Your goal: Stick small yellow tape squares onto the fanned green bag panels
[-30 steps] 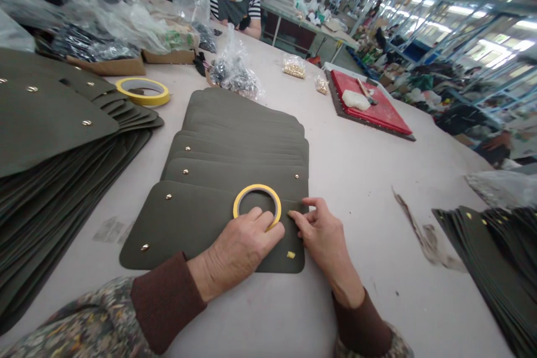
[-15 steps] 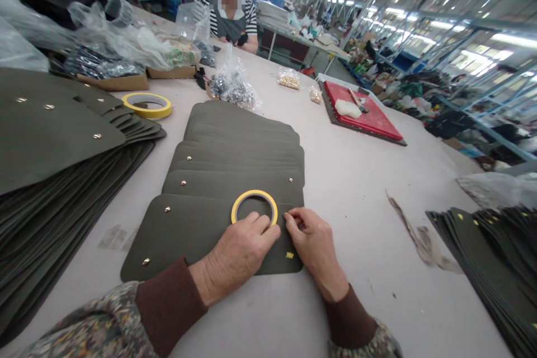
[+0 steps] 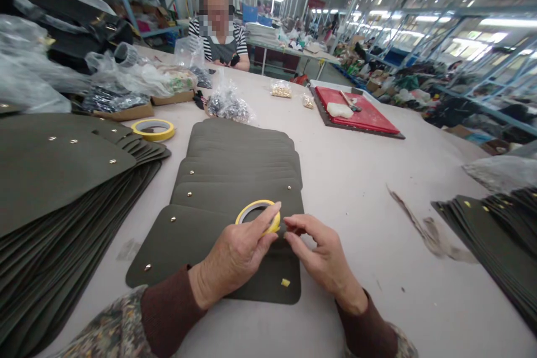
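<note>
A roll of yellow tape (image 3: 274, 224) is gripped at its right side by my left hand (image 3: 237, 249), between thumb and fingers. A short end of tape sticks out from the roll near the thumb. Just to the right is my right hand (image 3: 323, 249), its thumb and forefinger slightly apart, with nothing visible between them. Both hands are over the front dark green panel (image 3: 176, 246) of an overlapping stack. Gold studs (image 3: 147, 267) show at this panel's left side. A small piece of yellow tape (image 3: 286, 282) lies near its lower right corner.
Another yellow tape roll (image 3: 154, 130) lies behind the large pile of studded panels (image 3: 50, 179) at left. More panels with yellow bits (image 3: 482, 229) are at right. A red board (image 3: 361, 111) and bags of small parts (image 3: 229, 100) sit farther back. A person (image 3: 218, 39) sits opposite.
My right hand has come away from the panel's right edge, its pinch loosening. My left hand has tilted the tape roll up. The view has shifted slightly.
</note>
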Motion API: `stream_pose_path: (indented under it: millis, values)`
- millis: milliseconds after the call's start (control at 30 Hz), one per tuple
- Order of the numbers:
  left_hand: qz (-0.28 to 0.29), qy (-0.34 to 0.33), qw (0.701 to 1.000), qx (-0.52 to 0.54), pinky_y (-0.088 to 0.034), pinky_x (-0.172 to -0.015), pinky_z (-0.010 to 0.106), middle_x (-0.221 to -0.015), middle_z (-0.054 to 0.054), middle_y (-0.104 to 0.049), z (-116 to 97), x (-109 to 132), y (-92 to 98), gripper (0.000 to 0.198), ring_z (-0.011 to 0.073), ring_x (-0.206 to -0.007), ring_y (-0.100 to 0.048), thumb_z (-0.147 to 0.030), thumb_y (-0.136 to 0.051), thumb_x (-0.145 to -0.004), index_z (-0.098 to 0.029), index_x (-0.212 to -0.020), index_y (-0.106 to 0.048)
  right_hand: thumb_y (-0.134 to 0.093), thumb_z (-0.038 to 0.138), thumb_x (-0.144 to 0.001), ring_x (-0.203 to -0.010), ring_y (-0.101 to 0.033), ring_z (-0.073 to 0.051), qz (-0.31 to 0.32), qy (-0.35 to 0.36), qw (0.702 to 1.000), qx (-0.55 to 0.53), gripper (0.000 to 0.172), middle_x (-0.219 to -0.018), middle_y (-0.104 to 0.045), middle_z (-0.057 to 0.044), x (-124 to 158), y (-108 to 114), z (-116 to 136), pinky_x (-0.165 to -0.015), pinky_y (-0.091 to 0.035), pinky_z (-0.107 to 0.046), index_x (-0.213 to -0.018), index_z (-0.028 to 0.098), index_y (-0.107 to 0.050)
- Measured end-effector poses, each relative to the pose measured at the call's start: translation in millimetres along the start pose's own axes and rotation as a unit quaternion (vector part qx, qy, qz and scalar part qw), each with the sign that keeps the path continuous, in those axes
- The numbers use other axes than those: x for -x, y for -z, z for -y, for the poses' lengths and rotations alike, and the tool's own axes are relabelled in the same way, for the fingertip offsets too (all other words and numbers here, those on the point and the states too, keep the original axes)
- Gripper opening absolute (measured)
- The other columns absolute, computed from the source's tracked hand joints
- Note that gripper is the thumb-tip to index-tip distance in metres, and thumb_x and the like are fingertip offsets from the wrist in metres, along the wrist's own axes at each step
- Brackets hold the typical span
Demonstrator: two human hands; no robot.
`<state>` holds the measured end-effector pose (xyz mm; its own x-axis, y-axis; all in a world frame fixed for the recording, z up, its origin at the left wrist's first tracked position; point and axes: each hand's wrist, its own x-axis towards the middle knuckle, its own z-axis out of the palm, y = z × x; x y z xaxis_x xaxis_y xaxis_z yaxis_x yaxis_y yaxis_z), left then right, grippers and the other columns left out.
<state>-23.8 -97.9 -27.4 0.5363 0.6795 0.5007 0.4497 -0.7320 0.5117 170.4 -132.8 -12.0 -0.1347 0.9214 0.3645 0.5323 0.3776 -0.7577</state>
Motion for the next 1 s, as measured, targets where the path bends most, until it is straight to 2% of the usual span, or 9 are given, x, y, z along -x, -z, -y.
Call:
stream_pose_path:
  millis: [167, 400, 533, 633, 700, 767, 833, 900, 1000]
  values:
    - [0.001, -0.022, 0.999, -0.034, -0.057, -0.07, 0.025, -0.096, 0.006, -0.072, -3, 1, -1.5, 0.041, 0.0153, -0.078, -0.071, -0.024, -0.044, -0.097, -0.015, -0.136, -0.036, -0.053, 0.01, -0.087, -0.088, -0.064, -0.017, -0.002, 0.093, 0.995, 0.039, 0.021, -0.095, -0.068, -0.007, -2, -7, 3, -0.078, -0.053, -0.03, -0.102, 0.021, -0.063]
    - [0.017, -0.021, 0.999, -0.043, -0.054, -0.066, 0.022, -0.086, 0.002, -0.07, -5, -1, -0.1, 0.018, 0.013, -0.071, -0.067, -0.021, -0.04, -0.097, -0.018, -0.11, -0.053, -0.048, 0.008, -0.087, -0.067, -0.061, -0.016, -0.031, 0.153, 0.977, 0.148, 0.018, -0.071, -0.065, -0.004, -2, -14, 1, -0.064, -0.051, -0.028, -0.083, 0.019, -0.06]
    - [0.048, -0.005, 0.998, -0.03, -0.051, -0.067, 0.02, -0.077, 0.001, -0.065, -5, -6, 2.3, 0.018, 0.0119, -0.072, -0.064, -0.021, -0.039, -0.097, -0.019, -0.096, -0.057, -0.049, 0.007, -0.083, -0.061, -0.06, -0.015, -0.073, 0.144, 0.975, 0.152, 0.018, -0.067, -0.065, -0.004, -3, -17, 4, -0.059, -0.049, -0.026, -0.078, 0.018, -0.061]
    - [0.069, 0.008, 0.997, -0.045, -0.049, -0.062, 0.02, -0.075, 0.001, -0.062, -7, -13, 4.7, 0.021, 0.0126, -0.07, -0.062, -0.018, -0.038, -0.096, -0.018, -0.088, -0.057, -0.052, 0.009, -0.08, -0.058, -0.059, -0.013, -0.084, 0.067, 0.988, 0.111, 0.015, -0.066, -0.065, -0.003, -2, -18, 7, -0.056, -0.047, -0.025, -0.076, 0.018, -0.064]
    - [0.082, 0.008, 0.995, -0.053, -0.047, -0.06, 0.021, -0.075, 0.001, -0.06, -10, -17, 5.5, 0.021, 0.0132, -0.068, -0.06, -0.015, -0.038, -0.095, -0.018, -0.085, -0.057, -0.055, 0.014, -0.079, -0.055, -0.059, -0.013, -0.073, -0.043, 0.995, 0.042, 0.013, -0.064, -0.065, -0.002, -2, -19, 8, -0.054, -0.047, -0.024, -0.073, 0.018, -0.065]
    - [0.069, -0.016, 0.996, -0.049, -0.046, -0.06, 0.022, -0.075, 0.001, -0.059, -13, -19, 4.9, 0.021, 0.0131, -0.067, -0.058, -0.013, -0.038, -0.094, -0.018, -0.085, -0.056, -0.058, 0.019, -0.078, -0.051, -0.058, -0.012, -0.066, -0.176, 0.98, -0.063, 0.01, -0.059, -0.064, 0.0, -4, -18, 5, -0.05, -0.047, -0.023, -0.07, 0.017, -0.065]
    - [0.041, -0.049, 0.997, -0.035, -0.046, -0.061, 0.022, -0.077, 0.0, -0.058, -15, -19, 2.8, 0.018, 0.0128, -0.069, -0.057, -0.012, -0.039, -0.094, -0.018, -0.087, -0.055, -0.063, 0.026, -0.075, -0.047, -0.057, -0.012, -0.055, -0.28, 0.945, -0.16, 0.011, -0.054, -0.062, 0.001, -9, -12, -3, -0.047, -0.047, -0.022, -0.069, 0.016, -0.064]
    - [0.031, -0.064, 0.996, -0.046, -0.047, -0.064, 0.023, -0.079, 0.001, -0.059, -13, -19, -0.4, 0.015, 0.0132, -0.071, -0.056, -0.012, -0.041, -0.094, -0.018, -0.088, -0.054, -0.069, 0.033, -0.07, -0.046, -0.058, -0.012, -0.048, -0.333, 0.918, -0.209, 0.019, -0.054, -0.063, 0.0, -13, -3, -15, -0.048, -0.049, -0.024, -0.07, 0.015, -0.065]
    - [0.083, -0.044, 0.986, -0.138, -0.048, -0.066, 0.027, -0.081, 0.002, -0.059, -4, -17, -6.3, 0.011, 0.0167, -0.074, -0.055, -0.014, -0.046, -0.093, -0.018, -0.089, -0.054, -0.075, 0.043, -0.066, -0.048, -0.057, -0.011, -0.044, -0.354, 0.912, -0.204, 0.033, -0.058, -0.065, -0.002, -17, 11, -33, -0.049, -0.05, -0.024, -0.076, 0.012, -0.069]
